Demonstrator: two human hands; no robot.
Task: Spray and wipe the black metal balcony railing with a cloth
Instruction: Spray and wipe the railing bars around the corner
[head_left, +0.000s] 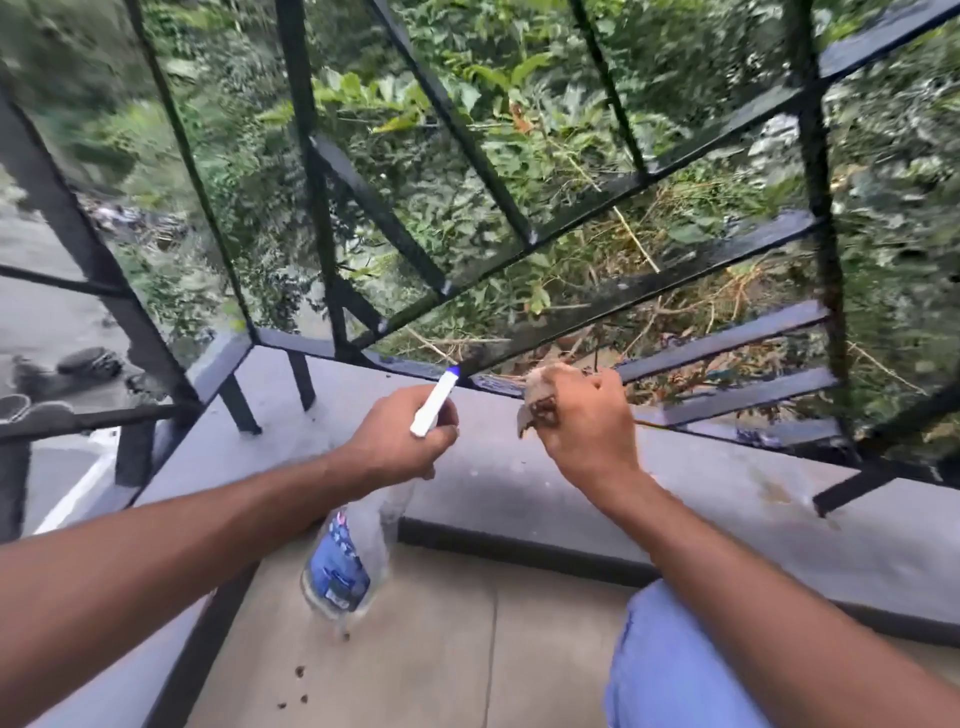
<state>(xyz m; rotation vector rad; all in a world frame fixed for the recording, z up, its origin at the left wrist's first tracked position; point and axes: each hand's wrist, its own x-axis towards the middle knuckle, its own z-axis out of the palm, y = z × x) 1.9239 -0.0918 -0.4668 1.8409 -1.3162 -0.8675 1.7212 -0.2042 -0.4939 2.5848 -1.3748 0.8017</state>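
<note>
Black metal railing (644, 291) stood just beyond the concrete ledge (519, 483). Left hand (400, 441) gripped the spray bottle (340, 561) at its neck, white nozzle aimed at the bottom rail, probably to wet it. Right hand (587, 431) was fisted round a bunched brownish cloth (540, 400), held just beside the nozzle, seemingly ready to wipe.

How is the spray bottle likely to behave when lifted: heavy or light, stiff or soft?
The spray bottle looks clear and mostly empty, so it is probably light. Its see-through plastic wall would likely flex if squeezed. Hanging from the left hand by its neck, it may swing.
</note>
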